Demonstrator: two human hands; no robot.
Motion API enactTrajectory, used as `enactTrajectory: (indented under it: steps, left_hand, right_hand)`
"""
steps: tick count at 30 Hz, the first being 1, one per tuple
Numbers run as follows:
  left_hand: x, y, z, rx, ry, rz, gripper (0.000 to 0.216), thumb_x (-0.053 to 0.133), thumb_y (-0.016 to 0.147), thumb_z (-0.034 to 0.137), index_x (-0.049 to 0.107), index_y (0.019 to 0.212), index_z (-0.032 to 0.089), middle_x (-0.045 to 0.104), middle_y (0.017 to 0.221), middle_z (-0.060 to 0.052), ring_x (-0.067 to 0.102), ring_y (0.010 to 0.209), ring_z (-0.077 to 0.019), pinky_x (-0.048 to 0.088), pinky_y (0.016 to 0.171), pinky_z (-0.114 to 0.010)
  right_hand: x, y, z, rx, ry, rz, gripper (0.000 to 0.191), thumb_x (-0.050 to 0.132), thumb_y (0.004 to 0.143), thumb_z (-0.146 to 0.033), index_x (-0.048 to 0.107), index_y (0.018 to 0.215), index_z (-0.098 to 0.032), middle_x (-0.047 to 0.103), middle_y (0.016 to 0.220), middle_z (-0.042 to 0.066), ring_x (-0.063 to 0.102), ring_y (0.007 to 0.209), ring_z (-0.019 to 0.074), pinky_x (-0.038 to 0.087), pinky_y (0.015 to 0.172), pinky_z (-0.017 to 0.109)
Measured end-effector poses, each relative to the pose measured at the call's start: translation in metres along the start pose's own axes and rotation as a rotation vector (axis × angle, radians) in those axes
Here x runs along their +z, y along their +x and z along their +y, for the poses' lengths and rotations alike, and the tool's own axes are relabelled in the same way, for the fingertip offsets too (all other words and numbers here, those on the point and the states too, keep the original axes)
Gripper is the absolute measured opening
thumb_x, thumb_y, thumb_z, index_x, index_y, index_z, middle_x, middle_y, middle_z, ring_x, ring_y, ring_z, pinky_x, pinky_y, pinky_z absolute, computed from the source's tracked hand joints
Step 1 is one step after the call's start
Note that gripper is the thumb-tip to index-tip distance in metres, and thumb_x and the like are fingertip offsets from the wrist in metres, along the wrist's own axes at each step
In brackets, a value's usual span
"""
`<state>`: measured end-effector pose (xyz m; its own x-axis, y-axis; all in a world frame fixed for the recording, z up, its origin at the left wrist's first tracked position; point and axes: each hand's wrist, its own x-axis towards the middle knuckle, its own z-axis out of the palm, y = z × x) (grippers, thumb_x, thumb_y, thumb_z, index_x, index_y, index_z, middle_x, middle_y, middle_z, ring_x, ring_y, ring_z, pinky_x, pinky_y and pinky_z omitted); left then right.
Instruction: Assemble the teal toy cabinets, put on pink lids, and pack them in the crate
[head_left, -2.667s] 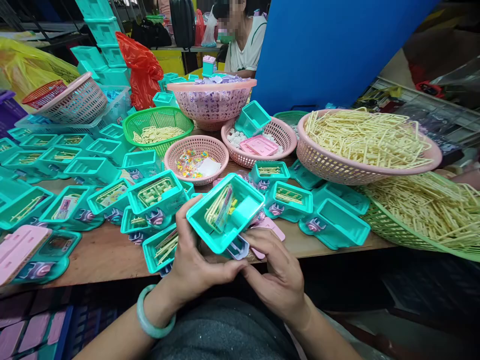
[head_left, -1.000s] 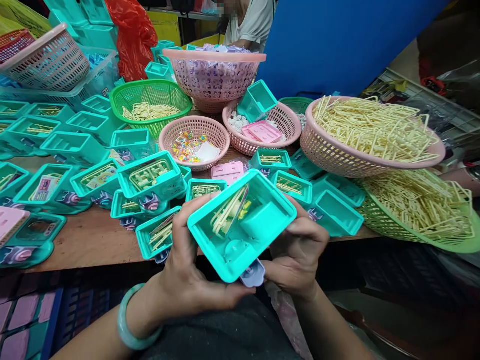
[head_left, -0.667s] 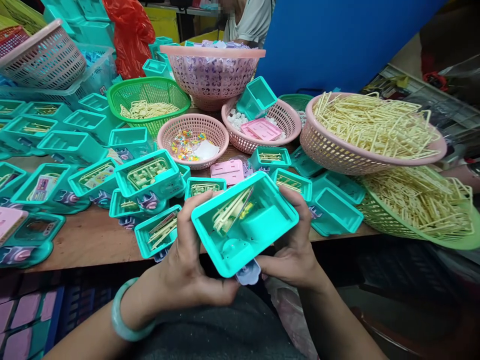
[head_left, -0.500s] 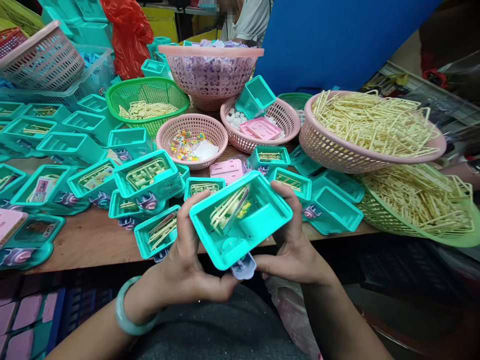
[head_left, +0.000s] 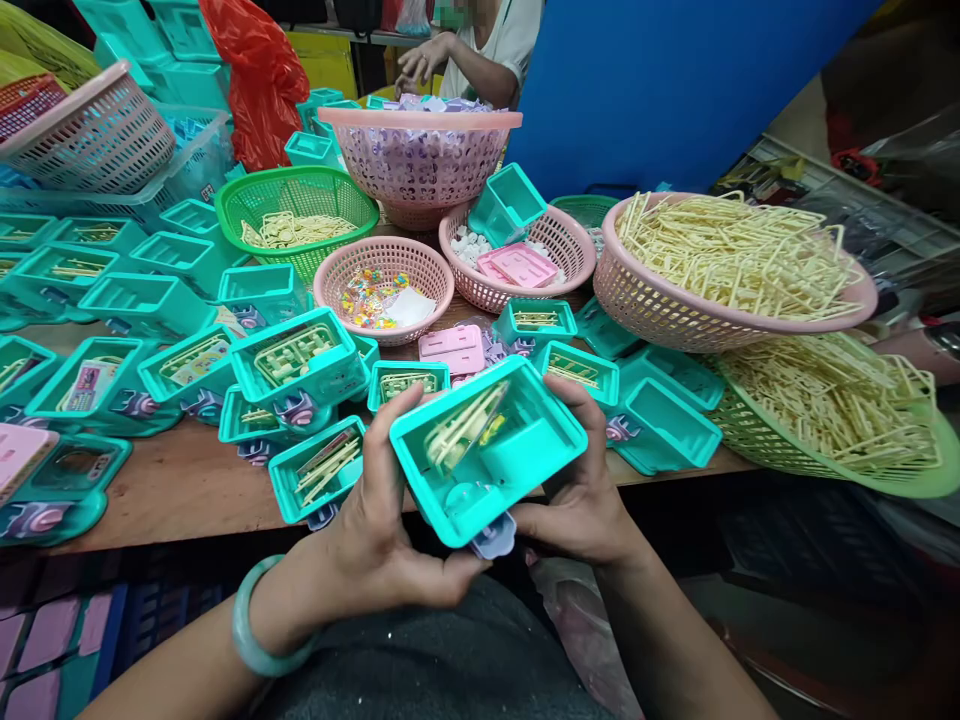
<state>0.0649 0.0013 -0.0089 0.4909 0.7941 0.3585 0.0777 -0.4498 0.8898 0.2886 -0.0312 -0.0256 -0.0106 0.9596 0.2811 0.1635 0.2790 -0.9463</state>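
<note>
Turquoise plastic container (head_left: 529,440) held up at the near edge of the table (head_left: 195,490), tilted, open top facing my head camera. Grip, left hand (head_left: 375,525): clamped on the container, index finger along its left side, thumb below the near corner. Grip, right hand (head_left: 589,490): clamped on the right side, fingers along the wall, thumb close to a lilac piece (head_left: 495,537) projecting under the rim; whether it touches, I cannot tell. Inside I note cream sticks (head_left: 454,435) leaning toward the left and small yellow bits (head_left: 493,430) beside them.

Changes, against 2.7 s ago: the right fingers were then at the lilac piece; they now wrap the container's side. A pink plate (head_left: 452,348) now shows just behind the container. Against 0.5 s ago: both hands keep their hold; table contents sit slightly lower in my view. A co-worker's hand (head_left: 424,58) has come into sight above the large pink basket (head_left: 420,160). Basket of cream frames (head_left: 660,310) at the right: unchanged as far as I can see.
</note>
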Motion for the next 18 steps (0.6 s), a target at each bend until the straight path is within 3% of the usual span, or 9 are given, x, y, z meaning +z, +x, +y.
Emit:
enactTrajectory:
  steps: [3, 7, 11, 13, 18]
  left_hand:
    - [-0.001, 0.002, 0.0, 0.0, 0.016, -0.008, 0.127, 0.091, 0.07, 0.03, 0.008, 0.165, 0.036, 0.049, 0.152, -0.015, 0.056, 0.137, -0.0435, 0.05, 0.113, -0.061]
    - [-0.003, 0.003, -0.001, -0.084, -0.04, -0.098, 0.133, 0.093, 0.068, 0.03, 0.004, 0.166, 0.037, 0.04, 0.163, -0.015, 0.044, 0.148, -0.0451, 0.038, 0.121, -0.064]
    - [0.001, 0.004, 0.003, -0.267, -0.314, -0.067, 0.119, 0.084, 0.08, 0.03, 0.001, 0.166, 0.033, 0.049, 0.157, -0.016, 0.049, 0.146, -0.0387, 0.044, 0.119, -0.057]
    - [0.002, 0.006, 0.006, -0.321, -0.384, -0.037, 0.117, 0.083, 0.081, 0.033, 0.003, 0.165, 0.032, 0.045, 0.161, -0.017, 0.05, 0.146, -0.0379, 0.046, 0.118, -0.054]
    - [0.001, 0.004, 0.009, -0.335, -0.426, -0.028, 0.112, 0.084, 0.08, 0.036, 0.011, 0.164, 0.031, 0.049, 0.158, -0.016, 0.052, 0.144, -0.0376, 0.048, 0.117, -0.052]
  right_hand:
    - [0.002, 0.0, 0.0, -0.026, -0.001, 0.013, 0.108, 0.098, 0.064, -0.04, 0.036, 0.153, -0.045, 0.053, 0.15, 0.004, 0.061, 0.132, 0.0338, 0.057, 0.108, 0.051]
    - [0.001, 0.003, -0.007, 0.046, 0.046, -0.098, 0.12, 0.098, 0.063, -0.043, 0.026, 0.159, -0.045, 0.051, 0.153, 0.004, 0.06, 0.135, 0.0335, 0.056, 0.109, 0.051]
    - [0.01, 0.008, -0.016, 0.143, 0.091, -0.064, 0.113, 0.091, 0.07, -0.057, 0.026, 0.161, -0.038, 0.051, 0.154, 0.01, 0.057, 0.138, 0.0339, 0.052, 0.113, 0.053]
    - [0.016, 0.008, -0.018, 0.158, 0.092, -0.022, 0.108, 0.087, 0.073, -0.061, 0.028, 0.16, -0.035, 0.053, 0.152, 0.011, 0.057, 0.137, 0.0342, 0.052, 0.113, 0.054]
    - [0.027, 0.005, -0.019, 0.127, 0.042, 0.021, 0.106, 0.085, 0.075, -0.061, 0.028, 0.16, -0.032, 0.055, 0.149, 0.013, 0.057, 0.138, 0.0347, 0.053, 0.112, 0.053]
